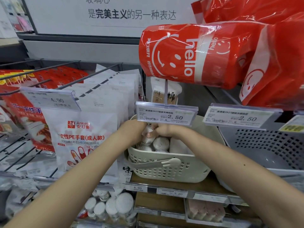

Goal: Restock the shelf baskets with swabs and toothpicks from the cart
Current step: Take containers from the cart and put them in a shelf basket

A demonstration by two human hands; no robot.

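— Hands?
— Both inside the cream basket point(166, 168) on the shelf's front edge. Left hand point(133, 127) and right hand point(162, 130) half hidden behind the price tag point(166, 115); grip impossible to tell.
— Swabs?
— Round swab tubs point(160, 143) packed against the basket's left wall.

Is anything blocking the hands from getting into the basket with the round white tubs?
Partly. A price tag hangs over the back of the cream basket and hides the fingers. Both the left hand and right hand are already inside, beneath it, among the round white tubs.
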